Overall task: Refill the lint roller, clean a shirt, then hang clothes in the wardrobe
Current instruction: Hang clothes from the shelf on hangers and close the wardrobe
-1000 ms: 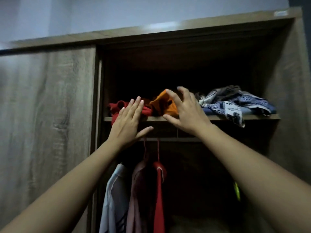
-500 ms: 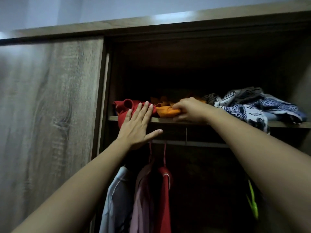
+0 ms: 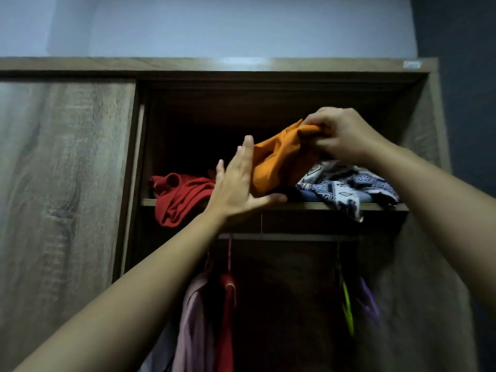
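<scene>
Dark wood wardrobe (image 3: pixel 67 183) stands open in front of me, with a shelf (image 3: pixel 295 205) up high. My right grip (image 3: pixel 338 135) is clamped on the orange cloth (image 3: pixel 279 162), holding its top end above the shelf. My left grip (image 3: pixel 236 183) is apart, fingers straight, at the cloth's low end. I think a pull could drag the red cloth (image 3: pixel 182 200) or patterned cloth (image 3: pixel 343 186) down, because both hang over the edge right beside it.

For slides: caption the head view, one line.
Right hand grips orange garment above wardrobe shelf; open left hand beside it.
</scene>
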Available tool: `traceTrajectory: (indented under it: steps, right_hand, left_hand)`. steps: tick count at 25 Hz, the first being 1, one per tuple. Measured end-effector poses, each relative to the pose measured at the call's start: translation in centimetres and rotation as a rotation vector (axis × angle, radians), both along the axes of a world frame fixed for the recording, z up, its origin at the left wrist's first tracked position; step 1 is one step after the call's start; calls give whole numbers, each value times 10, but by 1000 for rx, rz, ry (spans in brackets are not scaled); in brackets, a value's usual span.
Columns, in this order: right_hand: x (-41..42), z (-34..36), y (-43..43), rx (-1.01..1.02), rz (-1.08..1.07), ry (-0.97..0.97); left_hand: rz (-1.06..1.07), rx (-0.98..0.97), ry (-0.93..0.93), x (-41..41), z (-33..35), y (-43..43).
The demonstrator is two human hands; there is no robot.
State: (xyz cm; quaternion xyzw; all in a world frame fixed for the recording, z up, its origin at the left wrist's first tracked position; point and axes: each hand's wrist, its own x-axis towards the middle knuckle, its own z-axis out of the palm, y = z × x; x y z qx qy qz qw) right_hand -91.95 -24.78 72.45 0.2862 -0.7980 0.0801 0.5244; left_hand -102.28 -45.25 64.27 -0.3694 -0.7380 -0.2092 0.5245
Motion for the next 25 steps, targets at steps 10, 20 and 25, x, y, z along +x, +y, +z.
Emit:
traceTrajectory:
  steps: [10, 20, 25]
  right_hand:
    - [103, 10, 64, -75, 17, 61]
    - [159, 13, 96, -187, 288, 67]
    - [157, -1, 94, -268, 239, -183]
  left_hand:
    - [-334, 226, 148, 119, 41, 91]
    - [-472, 282, 211, 194, 45, 102]
    - [-642, 369, 5, 191, 38, 88]
